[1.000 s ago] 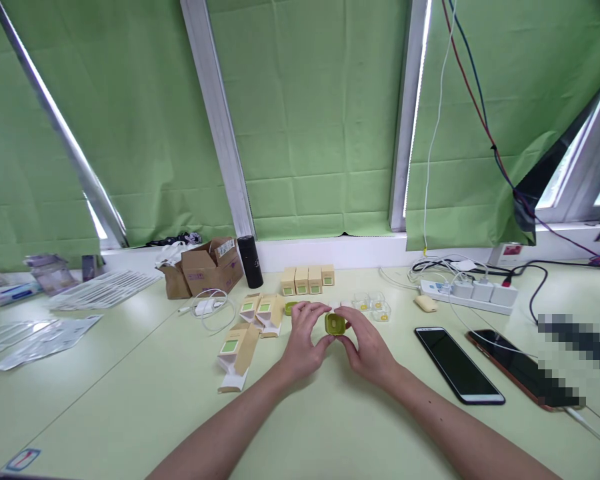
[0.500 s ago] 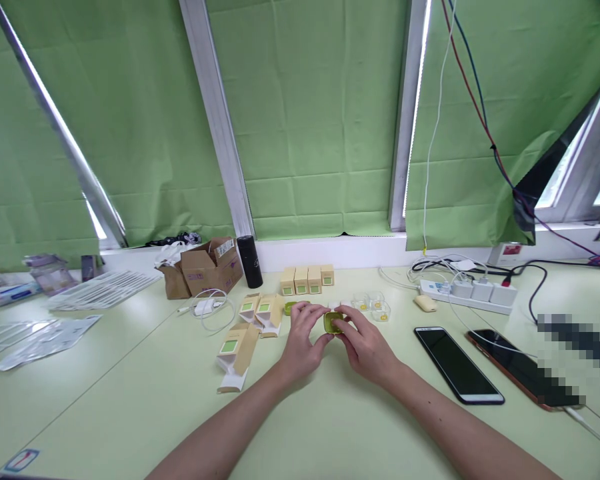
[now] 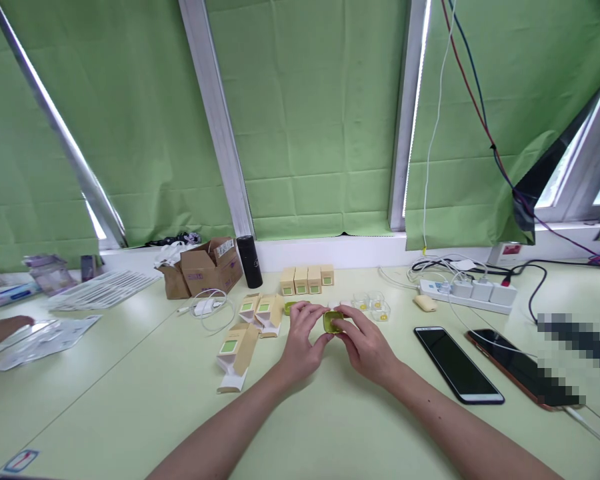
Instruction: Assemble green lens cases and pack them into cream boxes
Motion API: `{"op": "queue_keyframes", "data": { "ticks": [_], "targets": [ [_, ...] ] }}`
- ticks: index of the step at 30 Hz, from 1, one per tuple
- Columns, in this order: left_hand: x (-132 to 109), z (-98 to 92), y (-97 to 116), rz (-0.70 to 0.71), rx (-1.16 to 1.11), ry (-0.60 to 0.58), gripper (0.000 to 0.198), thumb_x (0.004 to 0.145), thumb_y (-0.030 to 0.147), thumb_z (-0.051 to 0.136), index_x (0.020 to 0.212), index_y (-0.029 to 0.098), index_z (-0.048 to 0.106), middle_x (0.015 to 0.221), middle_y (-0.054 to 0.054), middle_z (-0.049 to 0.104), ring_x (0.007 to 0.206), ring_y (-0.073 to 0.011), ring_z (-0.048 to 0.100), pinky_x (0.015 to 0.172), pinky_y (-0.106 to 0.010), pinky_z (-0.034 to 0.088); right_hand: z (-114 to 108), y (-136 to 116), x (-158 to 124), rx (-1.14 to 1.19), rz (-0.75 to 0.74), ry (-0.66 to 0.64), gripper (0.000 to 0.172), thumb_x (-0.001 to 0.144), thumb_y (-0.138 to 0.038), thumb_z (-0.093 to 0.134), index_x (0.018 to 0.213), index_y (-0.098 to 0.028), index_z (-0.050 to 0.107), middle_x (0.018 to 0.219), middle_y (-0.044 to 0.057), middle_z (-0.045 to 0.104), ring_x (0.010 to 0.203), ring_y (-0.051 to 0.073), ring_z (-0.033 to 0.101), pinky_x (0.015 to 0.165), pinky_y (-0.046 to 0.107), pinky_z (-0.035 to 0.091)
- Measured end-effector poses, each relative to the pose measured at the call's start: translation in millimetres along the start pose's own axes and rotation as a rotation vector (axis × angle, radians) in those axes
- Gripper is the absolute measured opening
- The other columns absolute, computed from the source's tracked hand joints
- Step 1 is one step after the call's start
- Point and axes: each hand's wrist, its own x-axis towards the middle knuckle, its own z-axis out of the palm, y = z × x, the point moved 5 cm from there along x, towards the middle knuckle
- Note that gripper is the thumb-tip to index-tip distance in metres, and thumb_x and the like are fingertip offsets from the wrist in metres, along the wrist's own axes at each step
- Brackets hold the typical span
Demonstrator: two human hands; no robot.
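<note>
Between my two hands is a small green square container (image 3: pixel 333 323), held just above the table. My left hand (image 3: pixel 305 338) grips its left side, with the thumb low and the fingers behind. On the other side, my right hand (image 3: pixel 365 343) pinches it, and a fingertip reaches over its face. Another green piece (image 3: pixel 291 307) lies behind my left hand, partly hidden. Opened cardboard boxes with green labels (image 3: pixel 240 348) lie to the left. Several small upright boxes (image 3: pixel 307 280) stand in a row behind. Clear cups with yellow bits (image 3: pixel 373 305) sit behind my right hand.
To the right lie a black phone (image 3: pixel 459 365), a second phone (image 3: pixel 523 367), a beige rounded object (image 3: pixel 425 303) and a white power strip (image 3: pixel 467 296) with cables. A brown carton (image 3: pixel 211 268), black cylinder (image 3: pixel 250 262) and white charger (image 3: pixel 205 307) are at left. Another person's hand (image 3: pixel 5 331) rests over plastic bags.
At the far left, another person's hand has come further into view over the plastic bags. My hands and the green container have stayed almost still.
</note>
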Motion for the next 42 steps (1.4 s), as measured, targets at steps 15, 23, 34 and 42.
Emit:
{"op": "queue_keyframes", "data": {
  "ticks": [15,23,34,42],
  "targets": [
    [-0.2,-1.6,2.5,0.013,0.012,0.037,0.037,0.091,0.021,0.069,0.127,0.025,0.064,0.122,-0.011,0.066,0.123,-0.0316,0.045,0.103,-0.053,0.045,0.4,-0.2,1.4,0.02,-0.037,-0.005,0.044,0.099,-0.007,0.042,0.135,-0.028,0.057,0.136,0.016,0.057,0.122,0.031,0.06,0.093,0.052,0.061],
    [-0.8,-1.0,1.9,0.027,0.037,0.028,0.037,0.092,0.022,0.068,0.128,0.025,0.063,0.122,-0.011,0.066,0.123,-0.0316,0.044,0.104,-0.053,0.045,0.2,-0.7,1.3,0.019,-0.034,0.023,0.041,0.1,-0.008,0.044,0.133,-0.028,0.058,0.136,0.016,0.057,0.119,0.03,0.062,0.091,0.05,0.061],
    [-1.1,0.8,0.5,0.02,0.029,0.022,0.039,0.093,0.025,0.069,0.132,0.025,0.064,0.123,-0.011,0.065,0.125,-0.0308,0.043,0.107,-0.052,0.044,0.5,0.0,0.9,0.053,0.015,0.0,0.044,0.102,-0.011,0.043,0.141,-0.027,0.053,0.136,0.016,0.058,0.121,0.03,0.062,0.096,0.05,0.06],
    [0.3,-1.0,-0.6,-0.042,-0.017,0.011,0.042,0.095,0.031,0.066,0.137,0.026,0.062,0.123,-0.012,0.068,0.125,-0.0304,0.046,0.106,-0.051,0.046,3.8,9.4,-5.5,0.1,0.158,0.054,0.035,0.104,-0.017,0.047,0.137,-0.026,0.056,0.137,0.014,0.063,0.132,0.028,0.059,0.107,0.052,0.056]
  ]
}}
